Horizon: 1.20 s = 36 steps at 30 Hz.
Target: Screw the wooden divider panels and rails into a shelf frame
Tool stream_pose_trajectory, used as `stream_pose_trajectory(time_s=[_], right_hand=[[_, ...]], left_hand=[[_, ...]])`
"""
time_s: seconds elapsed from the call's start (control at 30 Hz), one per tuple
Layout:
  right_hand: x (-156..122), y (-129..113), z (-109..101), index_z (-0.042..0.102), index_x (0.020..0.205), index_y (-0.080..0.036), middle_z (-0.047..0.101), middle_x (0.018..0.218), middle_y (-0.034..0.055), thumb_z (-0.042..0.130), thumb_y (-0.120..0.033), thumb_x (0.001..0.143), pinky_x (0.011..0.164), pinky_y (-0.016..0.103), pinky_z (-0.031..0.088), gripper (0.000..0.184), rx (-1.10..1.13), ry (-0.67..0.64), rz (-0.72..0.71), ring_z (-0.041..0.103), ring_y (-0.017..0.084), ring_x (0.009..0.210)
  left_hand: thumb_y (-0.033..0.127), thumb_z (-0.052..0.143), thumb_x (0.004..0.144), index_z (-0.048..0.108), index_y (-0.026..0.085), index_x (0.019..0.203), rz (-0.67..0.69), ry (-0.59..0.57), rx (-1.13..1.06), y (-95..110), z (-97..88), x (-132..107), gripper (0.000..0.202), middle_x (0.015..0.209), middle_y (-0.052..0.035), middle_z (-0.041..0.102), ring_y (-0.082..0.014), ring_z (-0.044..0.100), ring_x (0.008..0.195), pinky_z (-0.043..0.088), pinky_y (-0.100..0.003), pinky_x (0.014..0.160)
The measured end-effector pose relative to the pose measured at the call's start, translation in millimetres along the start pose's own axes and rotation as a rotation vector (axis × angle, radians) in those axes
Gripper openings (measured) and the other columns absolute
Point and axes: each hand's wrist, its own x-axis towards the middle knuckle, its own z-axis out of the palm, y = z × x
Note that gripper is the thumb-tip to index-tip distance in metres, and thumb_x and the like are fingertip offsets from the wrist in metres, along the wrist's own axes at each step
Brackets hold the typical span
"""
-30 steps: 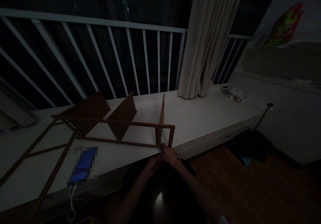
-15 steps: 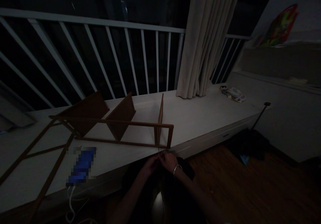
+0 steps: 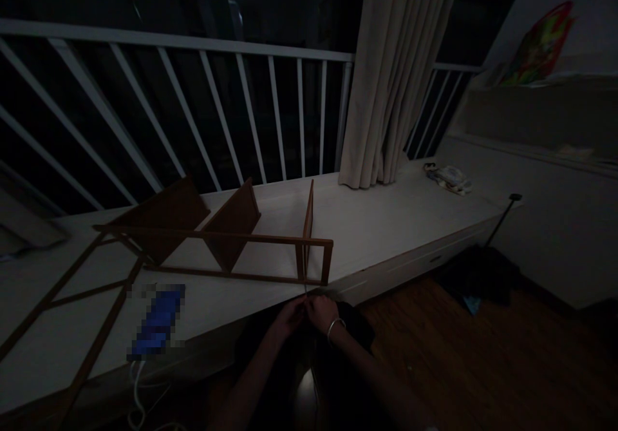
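A brown wooden shelf frame (image 3: 270,238) lies on its side on the white window ledge, its several boards standing on edge. At its right end, by the lower rail, my two hands meet. My right hand (image 3: 322,313), with a bracelet at the wrist, is closed around a thin rod-like tool (image 3: 305,290) that points up at the rail. Its kind is too dark to make out. My left hand (image 3: 290,317) is closed beside it, fingertips close to the same tool; what they grip is hidden.
A blurred-out blue device (image 3: 159,321) with a white cable (image 3: 136,392) lies on the ledge (image 3: 386,225) at left. More wooden bars (image 3: 91,354) extend left. White railing (image 3: 270,49) and a curtain (image 3: 381,96) stand behind. A dark heap (image 3: 483,279) lies on the floor at right.
My right hand has turned slightly, its wrist and bracelet shifting a little to the left. The shelf frame stays in place; the view has shifted very slightly.
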Motion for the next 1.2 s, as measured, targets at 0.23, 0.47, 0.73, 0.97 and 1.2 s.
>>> stream_pose_trajectory(time_s=[0.23,0.47,0.73,0.97,1.2], right_hand=[[0.7,2.5,1.0,0.06,0.087,-0.02,0.062,0.082,0.0096,0.032,-0.037,0.082,0.067,0.03,0.04,0.033,-0.017,0.019,-0.007,0.057,0.021,0.081],[-0.3,1.7,1.8,0.056,0.094,-0.019,0.062,0.082,0.0105,0.03,-0.034,0.085,0.066,0.03,0.041,0.031,-0.006,-0.012,-0.032,0.058,0.021,0.08],[-0.4,-1.2,12.2,0.055,0.094,-0.017,0.062,0.079,0.0107,0.027,-0.032,0.085,0.064,0.029,0.041,0.032,0.015,0.034,-0.027,0.059,0.021,0.077],[-0.2,0.8,9.2,0.054,0.093,-0.018,0.063,0.079,0.0096,0.031,-0.032,0.085,0.064,0.027,0.04,0.028,0.033,0.022,-0.005,0.059,0.02,0.077],[0.2,0.5,10.5,0.053,0.093,-0.02,0.062,0.08,0.0089,0.034,-0.036,0.084,0.063,0.027,0.039,0.027,0.023,0.016,0.015,0.059,0.02,0.078]], left_hand=[[0.025,0.054,0.062,0.055,0.015,0.059,0.385,0.181,0.521,5.3,10.5,-38.9,0.011,0.055,0.0006,0.054,-0.0119,0.05,0.056,0.035,-0.023,0.055],[0.029,0.041,0.074,0.051,0.019,0.066,1.066,0.175,1.125,91.9,78.2,-126.1,0.015,0.061,0.0022,0.051,-0.0101,0.045,0.058,0.035,-0.021,0.058],[0.043,0.036,0.078,0.043,0.015,0.097,1.118,0.457,1.437,212.3,152.5,-103.9,0.033,0.085,-0.0061,0.057,-0.0146,0.053,0.075,0.036,-0.026,0.068],[0.04,0.04,0.076,0.028,0.014,0.118,0.804,0.293,1.622,216.4,145.0,-46.5,0.05,0.099,-0.0146,0.057,-0.022,0.055,0.086,0.037,-0.031,0.072],[0.027,0.038,0.076,0.036,0.018,0.12,0.857,0.271,1.663,214.2,140.2,-39.0,0.045,0.111,-0.0117,0.053,-0.0214,0.051,0.096,0.034,-0.032,0.082]])
